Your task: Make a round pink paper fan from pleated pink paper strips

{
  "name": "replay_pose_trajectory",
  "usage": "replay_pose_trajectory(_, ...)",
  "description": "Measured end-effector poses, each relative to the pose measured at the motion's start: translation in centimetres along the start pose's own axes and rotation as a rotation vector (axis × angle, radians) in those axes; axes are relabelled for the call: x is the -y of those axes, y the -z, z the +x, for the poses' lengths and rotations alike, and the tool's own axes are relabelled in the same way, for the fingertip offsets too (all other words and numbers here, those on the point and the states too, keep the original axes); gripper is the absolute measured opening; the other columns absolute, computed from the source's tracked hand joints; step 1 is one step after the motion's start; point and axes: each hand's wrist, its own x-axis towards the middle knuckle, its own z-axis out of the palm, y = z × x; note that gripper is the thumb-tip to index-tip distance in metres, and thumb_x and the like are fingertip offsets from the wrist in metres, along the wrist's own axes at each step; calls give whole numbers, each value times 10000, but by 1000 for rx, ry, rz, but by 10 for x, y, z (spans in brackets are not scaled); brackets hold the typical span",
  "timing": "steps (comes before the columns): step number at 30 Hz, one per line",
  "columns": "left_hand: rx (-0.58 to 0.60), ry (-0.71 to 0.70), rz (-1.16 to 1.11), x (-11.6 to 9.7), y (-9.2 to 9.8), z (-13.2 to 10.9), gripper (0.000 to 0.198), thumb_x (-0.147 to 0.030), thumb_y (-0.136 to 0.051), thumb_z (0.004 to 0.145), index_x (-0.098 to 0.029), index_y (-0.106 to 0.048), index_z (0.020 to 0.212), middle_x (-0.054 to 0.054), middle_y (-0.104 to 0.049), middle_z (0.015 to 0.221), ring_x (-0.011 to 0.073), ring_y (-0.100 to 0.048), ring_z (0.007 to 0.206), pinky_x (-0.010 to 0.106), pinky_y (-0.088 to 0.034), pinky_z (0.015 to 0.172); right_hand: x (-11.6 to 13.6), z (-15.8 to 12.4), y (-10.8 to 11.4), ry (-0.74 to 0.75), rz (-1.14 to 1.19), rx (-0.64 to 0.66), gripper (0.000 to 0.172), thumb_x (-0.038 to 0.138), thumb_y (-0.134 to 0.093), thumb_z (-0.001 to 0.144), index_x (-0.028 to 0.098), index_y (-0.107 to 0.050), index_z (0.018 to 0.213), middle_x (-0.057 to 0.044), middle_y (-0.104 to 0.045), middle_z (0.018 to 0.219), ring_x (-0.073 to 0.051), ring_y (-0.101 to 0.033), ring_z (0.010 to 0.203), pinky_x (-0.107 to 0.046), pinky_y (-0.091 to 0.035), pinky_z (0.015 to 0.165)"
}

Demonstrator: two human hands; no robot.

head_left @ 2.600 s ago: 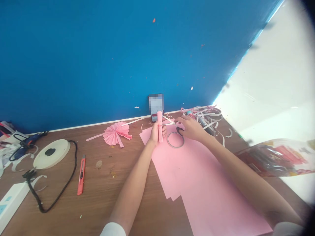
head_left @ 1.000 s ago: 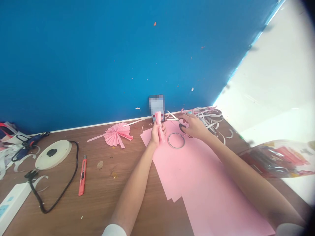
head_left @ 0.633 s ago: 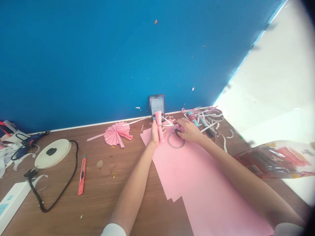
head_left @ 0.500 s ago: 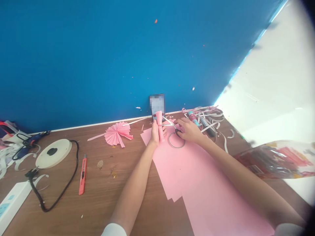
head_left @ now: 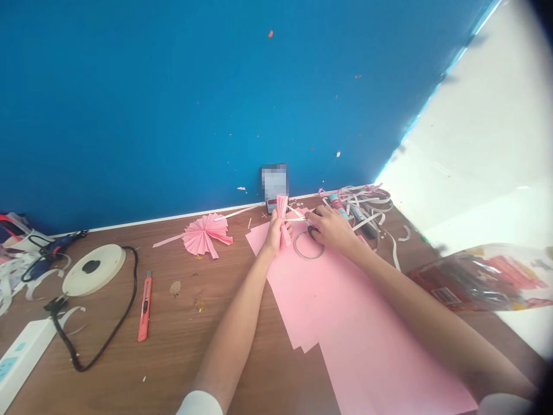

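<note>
My left hand (head_left: 275, 233) is closed around a narrow bundle of pleated pink paper (head_left: 281, 206), held nearly upright. In my right hand (head_left: 330, 226) are scissors (head_left: 298, 218) with black handles, their blades apart and pointing left at the middle of the bundle. Whether the blades touch the paper I cannot tell. Beneath both hands lie large pink paper sheets (head_left: 337, 311), with a thin wire ring (head_left: 309, 246) on top. A pleated pink paper fan (head_left: 205, 235) rests on the table to the left.
A phone (head_left: 275, 183) leans on the blue wall. Paper strips and a glue stick (head_left: 339, 204) lie at the back right, near a plastic bag (head_left: 479, 282). On the left are a red box cutter (head_left: 146, 305), a round cream device (head_left: 95, 270) with a black cord, and a power strip (head_left: 25, 357).
The pleated bundle has tilted slightly, its top leaning a little left of its lower end. Both hands stay nearly in place, and the scissor blades remain beside the bundle.
</note>
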Motion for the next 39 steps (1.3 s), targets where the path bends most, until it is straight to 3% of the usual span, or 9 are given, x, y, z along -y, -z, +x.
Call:
replay_pose_trajectory(7, -41, -80, 127, 1, -1, 0, 198, -305, -535, 773, -243, -435, 933, -70, -351, 572, 50, -340, 420, 161, -235, 406, 3, -1, -7, -44, 129, -61, 352, 194, -521, 752, 189, -601, 1095, -98, -557, 934, -242, -483, 896, -324, -354, 768)
replay_pose_trajectory(15, -21, -119, 191, 1, -1, -2, 351, -383, -526, 805, -253, -487, 1129, -46, -465, 611, 67, -426, 449, 180, -339, 434, -10, 1, -7, -21, 241, -68, 472, 200, -539, 718, 172, -562, 1189, -92, -564, 972, -253, -485, 957, -351, -366, 856)
replay_pose_trajectory(22, -49, -147, 18, -5, 4, 4, 340, -299, -521, 779, -270, -482, 1115, -74, -304, 558, 54, -318, 402, 167, -244, 395, -15, 3, -5, -100, 197, -80, 425, 269, -533, 747, 178, -559, 1161, -94, -576, 1013, -260, -481, 977, -354, -381, 826)
replay_pose_trajectory(31, -46, -64, -27, -5, 0, -2, 290, -220, -475, 712, -236, -515, 999, -36, -387, 623, 73, -378, 447, 194, -315, 436, -25, -1, -5, -219, 147, 149, 574, 398, -575, 748, 179, -449, 1265, -124, -641, 1001, -296, -570, 904, -364, -392, 736)
replay_pose_trajectory(35, -21, -145, 31, -2, 2, 2, 328, -173, -460, 709, -235, -499, 1028, -29, -451, 653, 80, -427, 493, 201, -361, 485, -24, -2, 1, -257, 27, 192, 439, 388, -564, 776, 175, -535, 1159, -159, -655, 924, -303, -595, 818, -372, -385, 695)
replay_pose_trajectory(39, -33, -184, 113, 1, 4, 4, 344, -159, -457, 717, -233, -479, 1052, -24, -502, 680, 82, -456, 521, 207, -380, 514, -22, -2, 2, -198, -80, 170, 201, 249, -515, 812, 138, -633, 931, -189, -657, 792, -318, -600, 811, -404, -389, 711)
